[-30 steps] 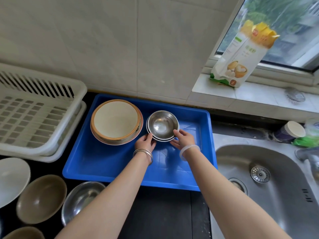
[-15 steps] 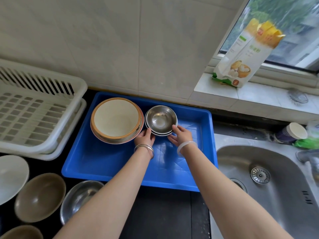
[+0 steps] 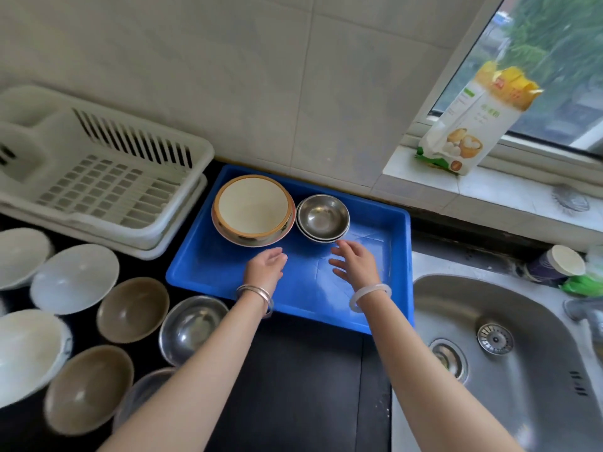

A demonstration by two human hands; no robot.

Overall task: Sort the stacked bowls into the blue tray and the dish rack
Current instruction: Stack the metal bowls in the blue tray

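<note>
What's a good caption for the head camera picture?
Two empty hands over a blue tray holding stacked bowls.

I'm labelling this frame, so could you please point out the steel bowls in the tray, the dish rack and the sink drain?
steel bowls [image 3: 321,216], head view, inside of the top bowl
dish rack [image 3: 107,187], head view, slotted floor
sink drain [image 3: 495,339], head view, strainer centre

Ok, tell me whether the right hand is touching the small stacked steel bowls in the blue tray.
Apart. The head view shows blue tray floor between the right hand and the small stacked steel bowls.
</note>
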